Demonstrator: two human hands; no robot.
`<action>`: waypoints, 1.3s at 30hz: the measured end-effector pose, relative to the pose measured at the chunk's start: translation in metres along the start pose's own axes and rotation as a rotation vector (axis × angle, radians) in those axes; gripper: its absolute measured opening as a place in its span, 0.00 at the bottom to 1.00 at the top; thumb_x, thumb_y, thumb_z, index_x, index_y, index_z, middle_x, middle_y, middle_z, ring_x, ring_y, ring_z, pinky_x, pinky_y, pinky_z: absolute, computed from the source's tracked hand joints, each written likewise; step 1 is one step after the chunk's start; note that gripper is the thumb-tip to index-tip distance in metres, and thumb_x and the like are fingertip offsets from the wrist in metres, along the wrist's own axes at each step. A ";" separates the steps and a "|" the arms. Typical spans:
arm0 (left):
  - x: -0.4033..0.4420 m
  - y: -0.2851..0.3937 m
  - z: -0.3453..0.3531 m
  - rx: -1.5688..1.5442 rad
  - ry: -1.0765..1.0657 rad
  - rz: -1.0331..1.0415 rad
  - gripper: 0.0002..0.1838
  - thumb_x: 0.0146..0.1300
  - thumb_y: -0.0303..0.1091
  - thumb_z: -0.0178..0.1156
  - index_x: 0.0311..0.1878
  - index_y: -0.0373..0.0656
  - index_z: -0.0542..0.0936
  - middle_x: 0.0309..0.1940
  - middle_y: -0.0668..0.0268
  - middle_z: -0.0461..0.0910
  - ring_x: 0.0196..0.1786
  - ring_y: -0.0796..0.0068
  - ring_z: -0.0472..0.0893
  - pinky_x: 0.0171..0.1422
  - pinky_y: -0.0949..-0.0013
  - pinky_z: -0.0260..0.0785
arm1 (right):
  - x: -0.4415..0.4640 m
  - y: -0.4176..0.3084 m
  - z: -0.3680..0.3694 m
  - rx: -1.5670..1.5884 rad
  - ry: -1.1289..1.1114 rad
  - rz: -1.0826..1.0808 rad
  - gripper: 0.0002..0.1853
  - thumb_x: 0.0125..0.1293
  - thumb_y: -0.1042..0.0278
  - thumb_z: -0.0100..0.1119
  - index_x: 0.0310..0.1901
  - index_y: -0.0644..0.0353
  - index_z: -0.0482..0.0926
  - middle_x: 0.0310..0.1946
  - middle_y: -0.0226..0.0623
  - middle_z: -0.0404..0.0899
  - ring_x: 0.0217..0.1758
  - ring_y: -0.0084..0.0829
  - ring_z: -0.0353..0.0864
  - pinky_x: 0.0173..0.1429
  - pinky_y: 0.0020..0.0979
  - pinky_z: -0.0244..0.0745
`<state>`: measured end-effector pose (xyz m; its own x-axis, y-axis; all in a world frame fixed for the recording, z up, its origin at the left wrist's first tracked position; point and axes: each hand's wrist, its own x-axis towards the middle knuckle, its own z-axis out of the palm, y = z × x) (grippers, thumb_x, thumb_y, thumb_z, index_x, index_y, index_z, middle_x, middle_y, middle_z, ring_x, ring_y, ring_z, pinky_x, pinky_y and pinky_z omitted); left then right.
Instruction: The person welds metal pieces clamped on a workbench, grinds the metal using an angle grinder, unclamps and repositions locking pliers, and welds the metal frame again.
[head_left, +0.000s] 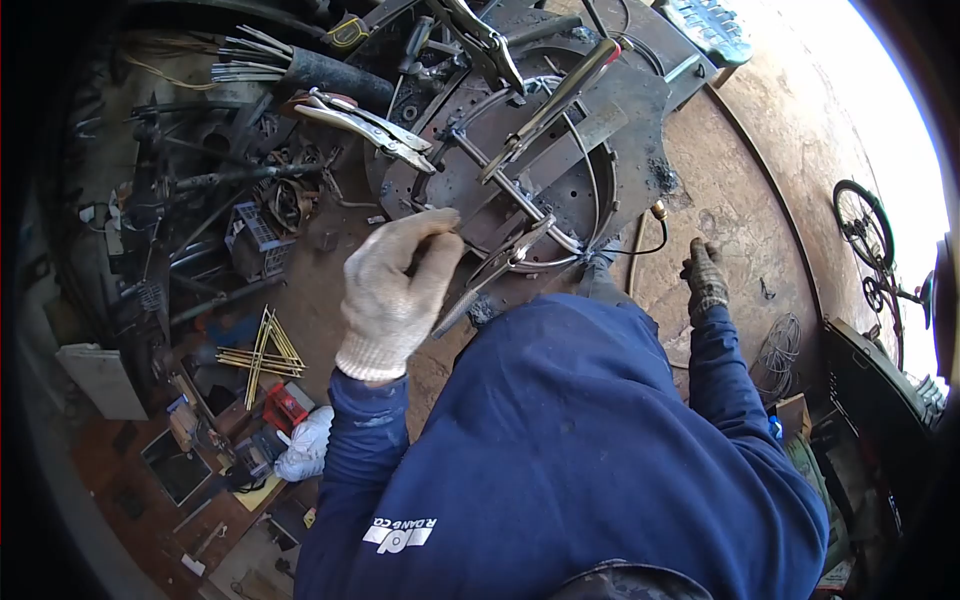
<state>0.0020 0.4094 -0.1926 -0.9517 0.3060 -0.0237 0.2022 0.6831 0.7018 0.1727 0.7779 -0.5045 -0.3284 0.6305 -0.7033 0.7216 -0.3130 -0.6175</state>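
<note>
My left hand (pixel 395 290), in a pale work glove, hovers at the near left edge of a dark steel plate fixture (pixel 640 110). Its thumb and index finger are curved with a gap between them, nothing visible in it. Just right of it, locking pliers (pixel 500 262) clamp a round-bar frame (pixel 520 195) inside a metal ring (pixel 612 190). More locking pliers (pixel 370 130) and long-handled clamping pliers (pixel 555 105) grip the assembly farther back. My right hand (pixel 706 275), in a dirty glove, is held out to the right, apart from the fixture, fingers loosely bent, seemingly holding nothing.
A hose with a brass end (pixel 658 212) rises beside the fixture. Welding rods (pixel 255 60) stick out of a dark tube at the back left. Yellow sticks (pixel 265 355), a plastic crate (pixel 258 240) and scrap metal lie left. Coiled wire (pixel 778 355) and a bicycle (pixel 868 235) are right.
</note>
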 end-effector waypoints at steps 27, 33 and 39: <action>-0.006 0.058 0.060 0.553 -0.223 0.061 0.38 0.54 0.43 0.72 0.66 0.35 0.72 0.60 0.48 0.73 0.61 0.46 0.74 0.66 0.49 0.67 | 0.253 0.051 0.153 -0.747 -0.587 -0.529 0.29 0.60 0.42 0.61 0.51 0.60 0.81 0.46 0.56 0.84 0.53 0.54 0.83 0.55 0.48 0.75; -0.011 0.039 0.046 0.402 -0.203 0.212 0.32 0.58 0.42 0.70 0.63 0.34 0.76 0.58 0.48 0.77 0.59 0.47 0.77 0.65 0.52 0.68 | 0.121 0.004 0.118 -0.972 -0.461 -0.308 0.21 0.60 0.51 0.62 0.48 0.60 0.81 0.35 0.51 0.83 0.40 0.48 0.83 0.43 0.45 0.78; -0.034 -0.024 0.001 0.175 -0.034 0.295 0.22 0.60 0.33 0.69 0.57 0.35 0.80 0.51 0.51 0.83 0.52 0.52 0.83 0.58 0.58 0.75 | 0.008 0.065 0.050 -0.631 -0.322 -0.003 0.16 0.59 0.65 0.62 0.47 0.61 0.74 0.22 0.38 0.77 0.20 0.34 0.80 0.25 0.37 0.75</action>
<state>0.0295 0.3829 -0.2093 -0.8387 0.5272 0.1362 0.5068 0.6643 0.5495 0.1862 0.7266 -0.5678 -0.4250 0.3585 -0.8312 0.9037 0.2216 -0.3665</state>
